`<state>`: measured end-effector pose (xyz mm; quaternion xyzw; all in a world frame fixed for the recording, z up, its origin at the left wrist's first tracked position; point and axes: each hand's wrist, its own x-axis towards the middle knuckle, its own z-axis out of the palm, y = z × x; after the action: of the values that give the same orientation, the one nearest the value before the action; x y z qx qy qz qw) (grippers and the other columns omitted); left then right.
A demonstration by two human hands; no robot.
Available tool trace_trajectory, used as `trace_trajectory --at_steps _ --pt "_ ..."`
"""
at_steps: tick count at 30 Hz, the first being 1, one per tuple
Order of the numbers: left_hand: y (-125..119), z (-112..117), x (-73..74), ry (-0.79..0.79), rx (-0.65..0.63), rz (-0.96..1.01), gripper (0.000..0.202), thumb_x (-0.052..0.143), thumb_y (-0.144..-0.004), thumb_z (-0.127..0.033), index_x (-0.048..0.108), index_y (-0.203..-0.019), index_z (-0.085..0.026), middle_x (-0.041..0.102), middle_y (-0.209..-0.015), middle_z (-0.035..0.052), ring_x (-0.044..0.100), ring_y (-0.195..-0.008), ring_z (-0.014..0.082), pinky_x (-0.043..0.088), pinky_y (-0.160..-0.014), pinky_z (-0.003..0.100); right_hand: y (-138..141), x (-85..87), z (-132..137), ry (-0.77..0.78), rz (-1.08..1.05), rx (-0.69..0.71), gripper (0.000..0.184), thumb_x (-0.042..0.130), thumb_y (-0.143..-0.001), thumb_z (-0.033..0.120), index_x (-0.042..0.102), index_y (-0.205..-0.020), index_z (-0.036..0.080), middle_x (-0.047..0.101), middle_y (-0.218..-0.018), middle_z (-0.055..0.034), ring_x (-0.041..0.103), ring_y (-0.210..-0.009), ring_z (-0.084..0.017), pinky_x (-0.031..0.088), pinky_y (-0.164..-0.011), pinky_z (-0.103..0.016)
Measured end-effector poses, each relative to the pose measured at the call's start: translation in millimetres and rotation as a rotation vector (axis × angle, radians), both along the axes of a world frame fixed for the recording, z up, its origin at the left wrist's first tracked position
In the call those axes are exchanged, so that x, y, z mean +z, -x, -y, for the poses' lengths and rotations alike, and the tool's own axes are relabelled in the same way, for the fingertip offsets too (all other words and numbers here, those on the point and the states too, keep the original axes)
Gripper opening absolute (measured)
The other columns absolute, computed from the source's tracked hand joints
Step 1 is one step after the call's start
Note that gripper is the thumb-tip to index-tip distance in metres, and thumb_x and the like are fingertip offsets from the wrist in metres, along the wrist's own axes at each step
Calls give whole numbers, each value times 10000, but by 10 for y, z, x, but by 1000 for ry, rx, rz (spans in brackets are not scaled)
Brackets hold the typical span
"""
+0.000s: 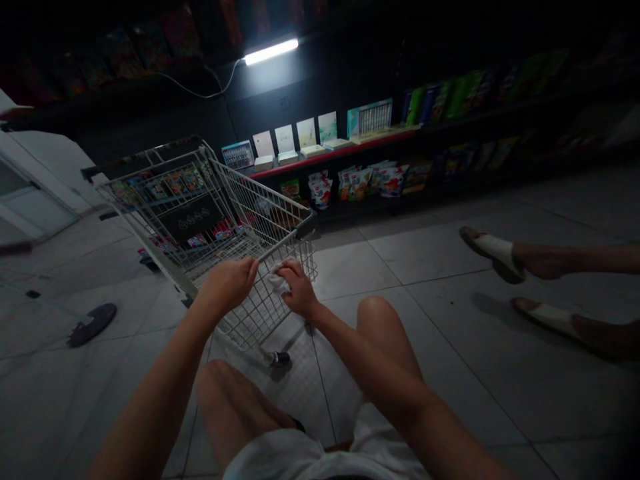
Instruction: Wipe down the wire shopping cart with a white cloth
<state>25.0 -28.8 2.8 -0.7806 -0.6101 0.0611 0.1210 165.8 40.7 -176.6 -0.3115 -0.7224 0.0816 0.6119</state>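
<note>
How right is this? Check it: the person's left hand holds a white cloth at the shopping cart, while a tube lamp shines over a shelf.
No: in the head view, the right hand, not the left hand, holds the white cloth at the shopping cart. The tube lamp does shine over a shelf.

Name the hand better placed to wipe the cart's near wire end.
Right, most likely: the right hand holds the crumpled white cloth right at that end of the shopping cart. The left hand has no cloth showing and appears closed on the rim.
</note>
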Motion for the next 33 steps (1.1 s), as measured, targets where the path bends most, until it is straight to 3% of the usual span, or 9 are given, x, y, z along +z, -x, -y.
trace_trajectory --at_steps 4,8,12,16,20,23,27,30,33 --pt "44 26 -12 -15 -11 -17 492 195 -1029 -425 613 -939 -182 727 -864 117 699 -828 261 417 -674 323 -274 199 -296 -112 -138 -199 394 520 -721 97 569 -1094 212 489 -1181 -91 490 -1180 -239 440 -1063 -421" --pt "72 43 -16 -7 -12 -75 478 225 -1029 -438 614 -950 -170 734 -863 126 706 -814 269 400 -644 319 -621 408 -725 -196 71 -163 346 537 -709 108 602 -1029 222 527 -1177 -80 507 -1167 -243 448 -1053 -411" --pt "90 19 -15 9 -8 -133 467 246 -1029 -435 622 -980 -162 743 -878 138 713 -828 290 382 -620 319 -811 519 -896 -121 -18 -242 271 516 -766 130 589 -1013 214 563 -1142 -83 526 -1147 -238 453 -1042 -424" --pt "118 3 -12 9 3 -158 467 248 -1029 -440 625 -994 -167 745 -871 131 716 -812 285 369 -599 313 -610 412 -688 -89 -31 -222 310 535 -749 128 577 -1049 197 528 -1263 -115 480 -1250 -263 416 -1094 -452" --pt "134 19 -9 5 -9 -163 452 265 -1029 -431 628 -994 -165 743 -855 127 712 -806 281 349 -593 310 -164 147 -237 -166 166 -25 394 568 -684 107 604 -1061 217 480 -1383 -94 445 -1314 -273 405 -1117 -445" --pt "190 66 -15 15 -12 -170 438 280 -1026 -420 630 -980 -161 737 -826 125 705 -776 270 317 -580 306 -15 125 35 -263 257 93 405 589 -686 128 609 -1076 237 532 -1344 -74 518 -1221 -256 479 -1026 -417" --pt "434 193 -18 27 -12 -150 433 292 -1016 -424 627 -901 -175 705 -731 96 668 -678 235 283 -567 301 -218 480 85 -269 150 33 445 560 -711 108 594 -1136 233 565 -1319 -73 520 -1234 -252 465 -1050 -426" --pt "673 300 10 43 -21 -67 458 273 -1007 -443 600 -805 -194 650 -650 58 617 -610 195 294 -578 290 -472 786 -79 -171 202 -9 496 553 -706 77 602 -1175 232 597 -1286 -62 536 -1223 -233 443 -1084 -409" --pt "769 363 67 99 24 3 498 242 -1000 -489 569 -744 -213 609 -612 30 585 -588 172 306 -585 279 -655 931 -287 -106 238 26 442 573 -712 98 632 -1135 215 651 -1173 -56 596 -1112 -211 484 -1014 -357"
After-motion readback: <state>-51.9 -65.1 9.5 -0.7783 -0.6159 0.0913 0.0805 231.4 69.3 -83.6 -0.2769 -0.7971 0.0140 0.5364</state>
